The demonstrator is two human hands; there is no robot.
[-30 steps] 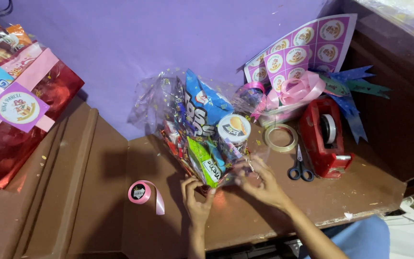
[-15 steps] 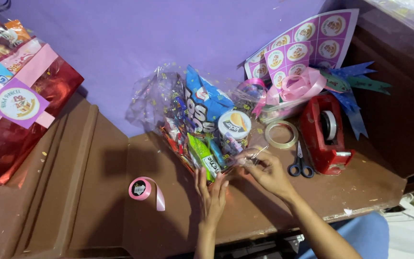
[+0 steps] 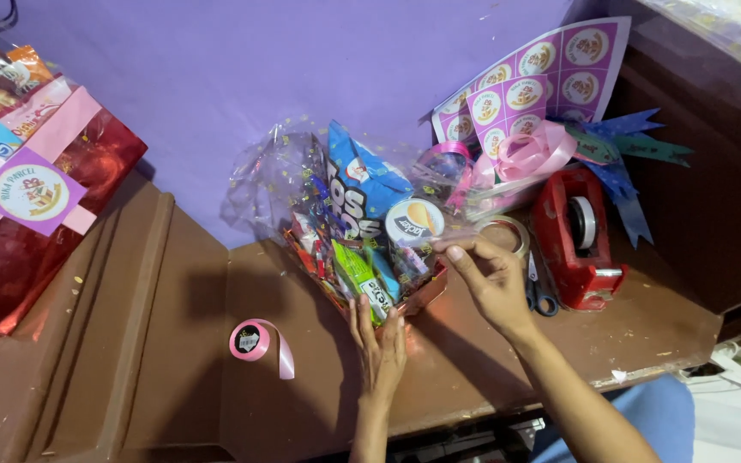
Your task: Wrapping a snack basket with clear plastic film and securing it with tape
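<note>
Far left: a finished red hamper (image 3: 36, 197) with pink ribbon bands and a round purple sticker leans against the purple wall, well apart from both hands.

On the brown table (image 3: 173, 369), left of centre: a small pink ribbon roll (image 3: 255, 340) with a short tail hanging loose. It lies near the left hand but not touching it.

Centre: the snack basket (image 3: 362, 236), wrapped in clear film, packed with a blue chip bag, a round-lidded cup and a green packet. Its long axis runs on a slant, from the wall at upper left down toward the person at lower right. The near end comes down between the two hands.

Left hand (image 3: 378, 340): flat, fingers together and stretched forward, pressed against the near lower edge of the basket just under the green packet. It holds nothing; it seems to brace the wrap. This hand is the closer one to the basket's body.

Right hand (image 3: 492, 279): fingertips pinched narrow at the basket's right side, just beside the round lid. It appears to grip clear film or tape there; which one I cannot tell.

Right of that hand: a tape roll (image 3: 508, 233) partly hidden, scissors (image 3: 539, 294) just behind the wrist, then a red tape dispenser (image 3: 578, 240). Behind them, pink ribbon bows (image 3: 529, 154), blue ribbon tails and a sheet of round stickers (image 3: 529, 81) against the wall.
</note>
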